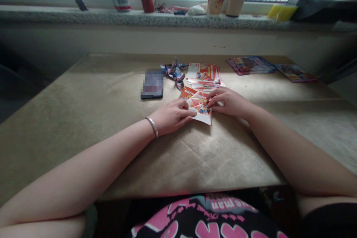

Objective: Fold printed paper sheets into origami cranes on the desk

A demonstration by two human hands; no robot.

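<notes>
While the left hand [174,117] presses down the folded sheet [199,103] at mid-frame — whether its fingers grip, I can't tell — the right hand [227,102] pinches the sheet's right side. Stacked leaflets [202,72] lie just above.

We have a wide tan surface [83,115] with faint creases near the front. On it a dark phone [153,84] lies flat, just beside twisted paper shapes [177,72]. Next come stacked red and white leaflets [205,72], with a partly folded leaflet [205,117] in front; towards the far right we see two piles of colourful papers [252,65]
</notes>
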